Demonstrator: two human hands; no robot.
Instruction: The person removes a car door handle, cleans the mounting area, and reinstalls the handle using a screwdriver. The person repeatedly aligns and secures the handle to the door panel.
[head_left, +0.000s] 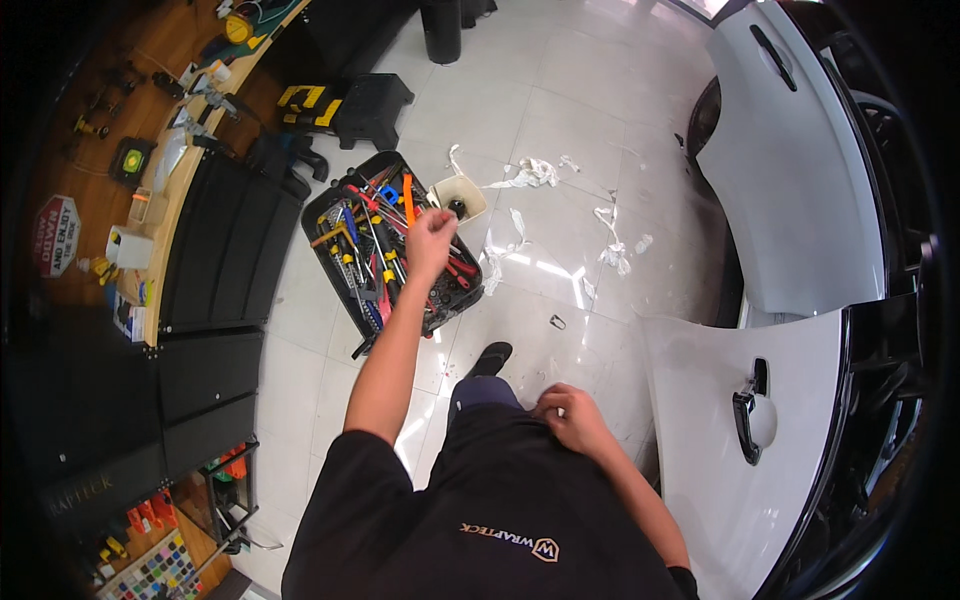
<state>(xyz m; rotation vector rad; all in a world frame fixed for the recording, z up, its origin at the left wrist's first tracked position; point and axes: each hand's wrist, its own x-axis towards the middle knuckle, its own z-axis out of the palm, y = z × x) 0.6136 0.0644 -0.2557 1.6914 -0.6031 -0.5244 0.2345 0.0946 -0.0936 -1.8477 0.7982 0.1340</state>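
My left hand (430,245) reaches out over the near right part of a black tool tray (318,262), next to a beige square bin (462,196) with a dark round thing (457,208) inside. Its fingers are pinched together; whatever is between them is too small to make out. Screwdrivers, pliers and sockets crowd the tray, among them an orange strip-shaped tool (408,200) and a blue-handled screwdriver (350,224). Close to my waist is my right hand (572,418), its fingers curled in; what they hold, if anything, is hidden.
At right stands a white car with its door (745,400) open. Crumpled white film scraps (530,173) and a small dark-rimmed piece (557,322) lie on the tiled floor. A black step stool (375,108) stands beyond the tray. Along the left runs a wooden workbench (170,215) with black cabinets.
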